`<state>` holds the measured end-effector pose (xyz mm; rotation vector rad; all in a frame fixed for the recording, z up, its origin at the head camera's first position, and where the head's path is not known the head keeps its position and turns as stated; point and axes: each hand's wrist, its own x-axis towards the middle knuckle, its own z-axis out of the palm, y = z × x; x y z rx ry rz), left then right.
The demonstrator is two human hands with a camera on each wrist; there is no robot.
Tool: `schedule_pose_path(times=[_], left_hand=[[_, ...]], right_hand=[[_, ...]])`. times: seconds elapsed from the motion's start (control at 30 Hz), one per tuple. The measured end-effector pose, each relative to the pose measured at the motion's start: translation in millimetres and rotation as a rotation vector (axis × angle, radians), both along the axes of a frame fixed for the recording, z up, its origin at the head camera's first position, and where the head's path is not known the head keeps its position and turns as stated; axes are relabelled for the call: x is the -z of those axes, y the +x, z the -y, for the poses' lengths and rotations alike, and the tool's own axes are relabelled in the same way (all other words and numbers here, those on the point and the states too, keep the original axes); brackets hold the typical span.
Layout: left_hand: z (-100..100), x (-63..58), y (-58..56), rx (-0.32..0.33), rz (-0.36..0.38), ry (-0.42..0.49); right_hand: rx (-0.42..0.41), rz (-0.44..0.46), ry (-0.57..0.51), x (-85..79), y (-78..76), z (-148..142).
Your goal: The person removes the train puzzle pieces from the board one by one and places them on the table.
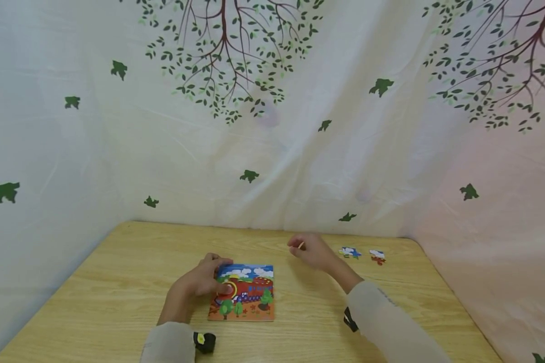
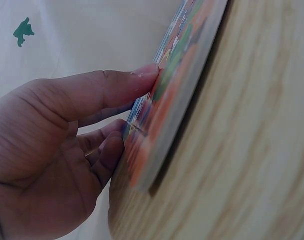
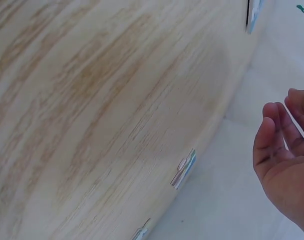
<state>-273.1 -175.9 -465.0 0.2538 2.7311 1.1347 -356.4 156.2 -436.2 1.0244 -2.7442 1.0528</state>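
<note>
A square jigsaw puzzle (image 1: 254, 297) with a red train, trees and clouds lies on the wooden table. My left hand (image 1: 203, 276) grips it at its left side. In the left wrist view the thumb (image 2: 127, 85) presses on the picture of the puzzle (image 2: 176, 75), and the other fingers bend against its edge. My right hand (image 1: 313, 250) is raised over the table to the right of the puzzle, fingers loosely bent. Nothing shows between the fingers of the right hand (image 3: 286, 155) in the right wrist view.
Two loose puzzle pieces, one blue and white (image 1: 350, 252) and one white and red-brown (image 1: 377, 256), lie at the back right of the table (image 1: 118, 282). A pale curtain (image 1: 186, 151) printed with branches and green leaves hangs behind and along both sides.
</note>
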Motion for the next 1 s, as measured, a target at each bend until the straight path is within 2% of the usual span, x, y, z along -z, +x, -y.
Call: schedule_pose_path(times=[0.17,0.53,1.0], left_hand=[[-1,0.0,-0.3,0.003,0.002,0.000],[-1,0.8,-0.1,0.009,0.013,0.015],[0,3.5,-1.5,0.002,0.021,0.030]], right_hand=[[-0.037,0.010,0.050,0.9,7.8,8],[-0.126,-0.037,0.192,3.7,25.6,23],[-0.175,0.029,0.269,9.8,37.3,39]])
